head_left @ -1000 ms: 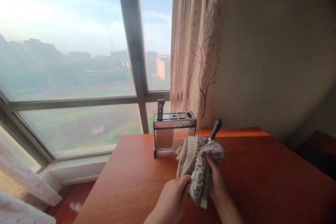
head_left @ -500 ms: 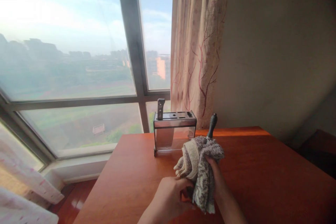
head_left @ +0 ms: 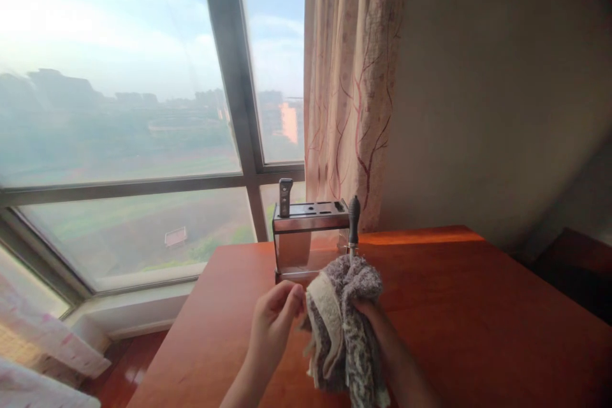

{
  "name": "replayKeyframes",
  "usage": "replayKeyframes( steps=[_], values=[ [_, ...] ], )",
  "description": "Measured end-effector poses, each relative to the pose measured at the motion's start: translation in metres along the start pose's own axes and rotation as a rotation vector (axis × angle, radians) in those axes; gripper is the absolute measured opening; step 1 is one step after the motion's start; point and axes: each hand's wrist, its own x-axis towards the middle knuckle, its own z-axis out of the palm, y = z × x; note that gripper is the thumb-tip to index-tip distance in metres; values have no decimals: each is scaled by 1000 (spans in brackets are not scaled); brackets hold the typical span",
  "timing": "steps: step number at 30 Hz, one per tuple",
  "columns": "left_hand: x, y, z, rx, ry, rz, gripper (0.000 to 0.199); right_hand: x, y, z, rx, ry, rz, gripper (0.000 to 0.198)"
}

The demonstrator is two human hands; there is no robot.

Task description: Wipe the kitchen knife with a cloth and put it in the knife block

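Note:
A grey-and-cream towel (head_left: 329, 325) is bunched in my right hand (head_left: 375, 322), whose thumb presses on its front; most of the fingers are hidden. Out of the towel's top sticks a sharpening steel (head_left: 353, 220), black ribbed handle up, with a short bit of metal showing below it. The towel covers the rest of the steel. At the towel's left edge is my left hand (head_left: 277, 315), its fingers closed with thumb against forefinger; whether cloth is pinched between them cannot be made out. Behind the hands stands a knife block (head_left: 310, 224) with a dark-handled knife (head_left: 285, 197) in its left end.
The reddish-brown wooden table (head_left: 444, 306) extends to both sides of my hands. A window (head_left: 119, 108) fills the left, with a patterned curtain (head_left: 354, 76) at its right edge. A grey wall (head_left: 478, 108) rises behind the table's right part.
My left hand has moved up and left from the towel's lower end to its upper left edge. The towel and steel have shifted left and the handle stands more upright.

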Motion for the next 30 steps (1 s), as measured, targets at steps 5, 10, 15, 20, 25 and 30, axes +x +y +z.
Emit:
replayKeyframes(
  steps=[5,10,15,20,25,30],
  values=[
    [18,26,-1,-113,37,-42,31,-5,-1,6,-105,-153,47,48],
    [38,44,4,-357,-53,-118,47,-7,0,16,-229,-365,32,56],
    [49,44,13,-389,-31,-149,40,-5,8,12,-186,-326,55,59],
    [44,41,26,-240,-104,-123,29,-3,13,13,-116,-205,-8,54],
    [43,43,30,-141,-148,-38,26,4,11,18,-125,-168,-125,51],
    [43,38,32,-20,-62,93,17,13,18,13,-263,-173,-230,44]
  ],
)
